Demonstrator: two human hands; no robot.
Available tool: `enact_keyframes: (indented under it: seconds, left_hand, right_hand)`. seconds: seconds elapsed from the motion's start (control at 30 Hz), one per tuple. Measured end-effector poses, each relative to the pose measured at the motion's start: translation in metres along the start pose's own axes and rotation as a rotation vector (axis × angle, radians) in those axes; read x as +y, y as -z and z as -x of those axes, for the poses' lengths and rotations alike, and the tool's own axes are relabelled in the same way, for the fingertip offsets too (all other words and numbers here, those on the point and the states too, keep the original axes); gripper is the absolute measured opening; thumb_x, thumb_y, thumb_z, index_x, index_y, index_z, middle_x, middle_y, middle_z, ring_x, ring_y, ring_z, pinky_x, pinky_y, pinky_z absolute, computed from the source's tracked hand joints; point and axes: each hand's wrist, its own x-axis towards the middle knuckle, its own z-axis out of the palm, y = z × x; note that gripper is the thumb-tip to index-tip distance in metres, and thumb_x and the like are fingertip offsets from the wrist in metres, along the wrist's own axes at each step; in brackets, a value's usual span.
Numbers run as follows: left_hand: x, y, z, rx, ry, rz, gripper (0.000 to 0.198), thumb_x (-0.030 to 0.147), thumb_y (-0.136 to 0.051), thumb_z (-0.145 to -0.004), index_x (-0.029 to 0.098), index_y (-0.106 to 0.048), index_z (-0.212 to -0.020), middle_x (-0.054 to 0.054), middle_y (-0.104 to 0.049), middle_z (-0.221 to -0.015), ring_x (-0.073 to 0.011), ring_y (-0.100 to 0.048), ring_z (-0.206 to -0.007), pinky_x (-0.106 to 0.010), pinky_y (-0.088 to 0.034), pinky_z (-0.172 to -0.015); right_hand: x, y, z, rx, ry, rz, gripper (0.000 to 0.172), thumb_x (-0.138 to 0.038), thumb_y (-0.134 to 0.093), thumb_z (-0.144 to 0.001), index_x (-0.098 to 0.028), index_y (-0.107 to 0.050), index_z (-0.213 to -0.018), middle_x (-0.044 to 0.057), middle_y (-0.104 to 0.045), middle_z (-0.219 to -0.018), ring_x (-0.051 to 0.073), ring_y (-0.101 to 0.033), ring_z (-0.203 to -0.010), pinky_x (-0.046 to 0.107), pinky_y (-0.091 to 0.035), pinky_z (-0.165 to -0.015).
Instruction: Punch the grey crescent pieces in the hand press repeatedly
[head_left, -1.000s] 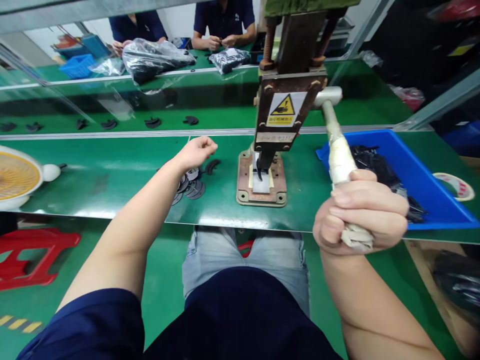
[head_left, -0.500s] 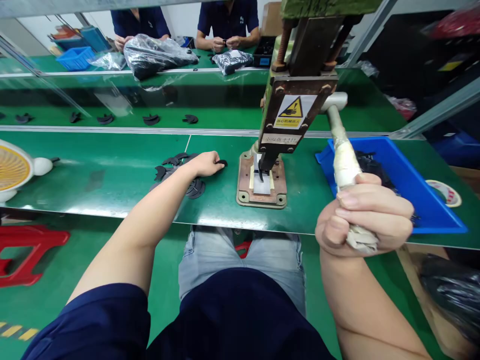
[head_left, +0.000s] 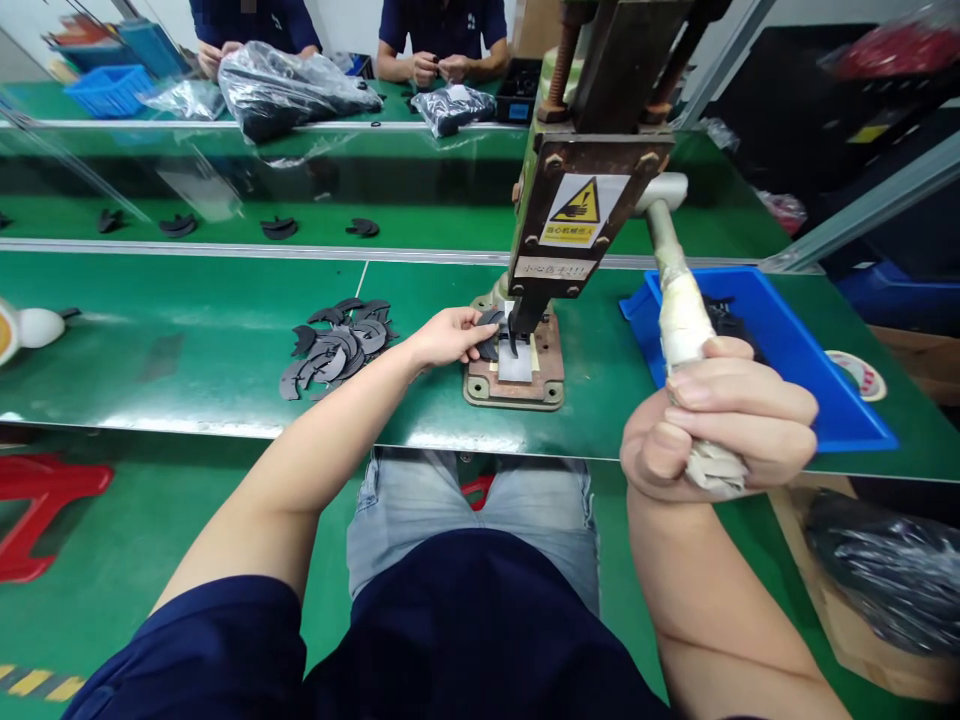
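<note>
My left hand point(head_left: 452, 338) pinches a curved black plastic part point(head_left: 489, 336) by its edge, at the left side of the press base point(head_left: 551, 385). The part is right beside the dark tool under the ram of the hand press point(head_left: 592, 155); whether it touches the tool I cannot tell. My right hand point(head_left: 724, 420) is wrapped round the taped lever point(head_left: 679, 300) of the press, which slants up to a metal hub. To the left, a loose pile of similar black parts point(head_left: 341, 345) lies on the green bench.
A blue bin point(head_left: 832, 390) holding dark parts stands right of the press, with a tape roll point(head_left: 862, 378) by it. Single black parts point(head_left: 279, 228) lie spaced along the strip behind the rail. Two people work across the bench near plastic bags point(head_left: 292, 90). A red stool point(head_left: 52, 490) stands lower left.
My left hand has moved right with the black part, from beside the pile to the press base. My right hand stays on the lever. The view has shifted slightly.
</note>
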Motion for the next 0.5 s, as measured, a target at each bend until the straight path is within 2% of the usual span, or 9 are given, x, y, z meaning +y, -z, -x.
enact_keyframes:
  seconds: [0.27, 0.37, 0.5]
  left_hand:
    - [0.001, 0.001, -0.009, -0.024, -0.050, -0.140, 0.021, 0.031, -0.076, -0.100, 0.017, -0.064, -0.090, 0.000, -0.066, -0.067, -0.0094, -0.062, -0.053, -0.018, -0.045, -0.046]
    - [0.004, 0.004, -0.013, -0.049, 0.002, -0.180, 0.026, 0.035, -0.078, -0.099, 0.017, -0.063, -0.086, 0.000, -0.064, -0.061, -0.0095, -0.059, -0.049, -0.019, -0.041, -0.044]
    - [0.013, 0.004, -0.017, -0.108, 0.136, -0.181, 0.029, 0.036, -0.081, -0.097, 0.017, -0.063, -0.085, 0.002, -0.060, -0.055, -0.0098, -0.057, -0.044, -0.020, -0.040, -0.043]
  right_hand:
    - [0.004, -0.002, 0.000, 0.022, 0.034, -0.014, 0.031, -0.040, -0.074, -0.082, -0.024, -0.048, -0.075, -0.005, -0.057, -0.084, 0.010, -0.062, -0.072, 0.046, -0.059, -0.087]
    - [0.003, -0.004, -0.001, 0.061, 0.036, -0.024, 0.035, -0.039, -0.073, -0.082, -0.022, -0.044, -0.074, -0.005, -0.056, -0.085, 0.009, -0.062, -0.072, 0.045, -0.058, -0.087]
    - [0.001, -0.006, -0.002, 0.068, 0.046, -0.026, 0.037, -0.040, -0.074, -0.085, -0.021, -0.043, -0.074, -0.004, -0.054, -0.085, 0.008, -0.062, -0.074, 0.043, -0.059, -0.088]
